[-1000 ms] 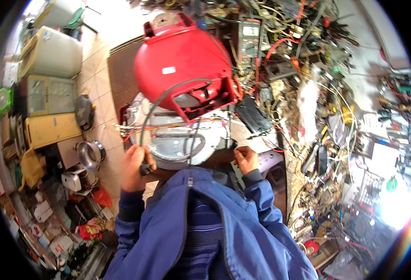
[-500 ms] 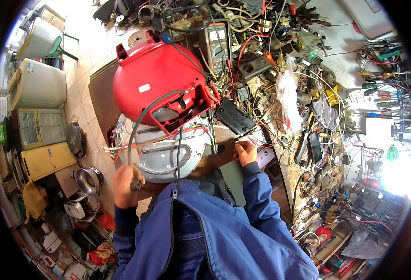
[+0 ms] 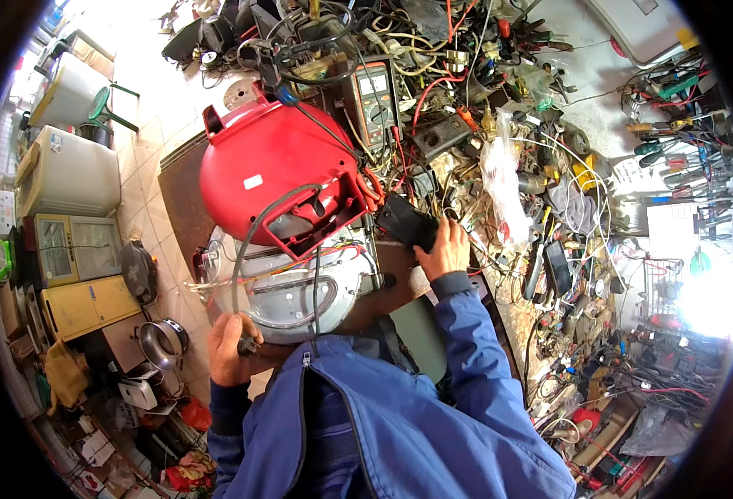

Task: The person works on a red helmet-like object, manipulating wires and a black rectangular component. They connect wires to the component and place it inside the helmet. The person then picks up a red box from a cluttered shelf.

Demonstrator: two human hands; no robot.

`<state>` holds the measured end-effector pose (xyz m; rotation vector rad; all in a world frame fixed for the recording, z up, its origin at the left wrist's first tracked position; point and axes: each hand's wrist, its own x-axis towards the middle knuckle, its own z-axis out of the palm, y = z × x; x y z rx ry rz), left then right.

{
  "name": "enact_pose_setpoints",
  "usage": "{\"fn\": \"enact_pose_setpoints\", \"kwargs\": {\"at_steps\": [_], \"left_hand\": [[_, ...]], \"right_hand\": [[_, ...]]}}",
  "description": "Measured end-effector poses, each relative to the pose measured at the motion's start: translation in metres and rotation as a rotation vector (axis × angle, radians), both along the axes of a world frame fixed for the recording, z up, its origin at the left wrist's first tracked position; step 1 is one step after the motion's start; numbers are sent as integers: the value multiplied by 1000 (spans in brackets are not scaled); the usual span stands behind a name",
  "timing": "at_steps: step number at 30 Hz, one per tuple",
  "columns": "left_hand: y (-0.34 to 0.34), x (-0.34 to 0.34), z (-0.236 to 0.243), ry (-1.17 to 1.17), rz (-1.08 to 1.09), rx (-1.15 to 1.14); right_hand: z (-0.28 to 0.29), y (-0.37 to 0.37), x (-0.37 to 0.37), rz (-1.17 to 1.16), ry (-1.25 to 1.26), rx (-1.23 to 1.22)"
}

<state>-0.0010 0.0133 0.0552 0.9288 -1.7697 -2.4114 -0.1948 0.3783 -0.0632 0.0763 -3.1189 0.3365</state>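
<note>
My left hand (image 3: 230, 348), at the lower left of the grey base, is closed around a dark plug (image 3: 250, 343) on a thick cable (image 3: 247, 241). That cable loops up to the red rounded plastic housing (image 3: 275, 170). The housing rests tilted on the grey appliance base (image 3: 300, 299), with thin coloured wires (image 3: 258, 266) between them. Right of the base, my right hand (image 3: 445, 252) is stretched out, thumb and fingers apart, at the near right edge of a flat black rectangular case (image 3: 406, 221). Its fingertips partly overlap the bench clutter; I see nothing gripped in it.
A multimeter (image 3: 375, 101) stands behind the housing, beside a dark socket block (image 3: 443, 137). Loose wires, parts and a clear plastic bag (image 3: 504, 187) crowd the bench on the right. On the floor at left are a metal pot (image 3: 163, 344) and a yellow cabinet (image 3: 92, 303).
My right hand has moved forward and its fingers have spread from a pinch, reaching the black case's edge. My left hand still holds the plug. The whole view has shifted slightly.
</note>
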Motion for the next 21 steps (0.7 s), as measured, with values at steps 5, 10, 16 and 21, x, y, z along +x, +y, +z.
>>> {"fn": "enact_pose_setpoints", "kwargs": {"at_steps": [5,10,16,21], "left_hand": [[3,-2,4,-5,19,9],[6,-3,8,-14,36,22],[10,-3,4,-1,32,1],[13,-2,1,1,25,23]], "right_hand": [[-18,-7,-14,149,-123,210],[-31,-2,-16,171,-126,145],[-6,13,-26,189,-57,0],[8,61,-87,3,93,76]]}}
